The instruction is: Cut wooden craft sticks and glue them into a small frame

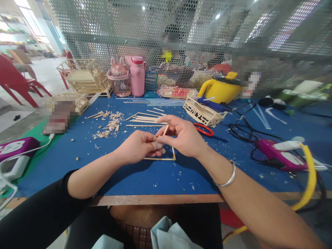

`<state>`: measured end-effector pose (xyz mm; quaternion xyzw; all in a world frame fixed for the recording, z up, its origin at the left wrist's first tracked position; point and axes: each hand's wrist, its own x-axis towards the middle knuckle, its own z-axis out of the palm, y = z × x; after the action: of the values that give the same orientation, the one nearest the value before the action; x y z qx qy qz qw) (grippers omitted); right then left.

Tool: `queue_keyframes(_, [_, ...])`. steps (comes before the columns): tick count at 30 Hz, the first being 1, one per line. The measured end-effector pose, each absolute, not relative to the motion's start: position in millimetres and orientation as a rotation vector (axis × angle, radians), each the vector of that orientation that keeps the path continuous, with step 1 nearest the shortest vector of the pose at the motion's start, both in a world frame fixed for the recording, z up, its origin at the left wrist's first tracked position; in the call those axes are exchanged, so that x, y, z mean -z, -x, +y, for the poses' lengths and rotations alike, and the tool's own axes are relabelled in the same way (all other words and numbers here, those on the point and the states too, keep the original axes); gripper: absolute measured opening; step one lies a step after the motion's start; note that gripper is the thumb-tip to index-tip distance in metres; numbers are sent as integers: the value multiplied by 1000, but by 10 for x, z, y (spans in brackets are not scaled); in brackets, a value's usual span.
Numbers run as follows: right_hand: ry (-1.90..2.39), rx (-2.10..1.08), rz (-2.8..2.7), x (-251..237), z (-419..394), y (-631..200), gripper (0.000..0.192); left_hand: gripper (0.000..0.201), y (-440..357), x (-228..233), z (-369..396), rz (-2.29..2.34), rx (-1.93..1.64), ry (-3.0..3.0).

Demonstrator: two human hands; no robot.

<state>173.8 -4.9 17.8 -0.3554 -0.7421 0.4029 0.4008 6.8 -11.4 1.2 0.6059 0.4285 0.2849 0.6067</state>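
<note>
My left hand (137, 147) and my right hand (186, 137) meet above the blue table, fingertips pinched together. A thin wooden stick (165, 130) stands up at a slant between my right thumb and fingers. The fingers of my left hand close on its lower end, which they largely hide. Just beneath my hands, more sticks lie joined at a corner, including a long bottom stick (160, 159); part of this piece is covered by my fingers. Beyond my hands lies a loose row of wooden sticks (145, 119). Red-handled scissors (204, 130) rest beside my right hand.
Wood scraps (114, 124) lie left of the sticks. A small stick-built model (203, 112) and a yellow pot (220, 90) stand back right. A purple device (282, 155) and black cables are at right. A pink bottle (137, 77) stands before the perforated metal screen (116, 31).
</note>
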Motion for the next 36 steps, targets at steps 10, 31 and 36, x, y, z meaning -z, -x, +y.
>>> queue_keyframes(10, [862, -1381, -1706, -235, 61, -1886, 44, 27, 59, -63, -6, 536, -371, -928])
queue_keyframes(31, [970, -1118, -1774, -162, 100, -1864, 39, 13, -100, -44, -128, 968, -597, -1075])
queue_keyframes(36, [930, -1154, -1740, -167, 85, -1841, 39, 10, -133, -59, -157, 997, -651, -1041])
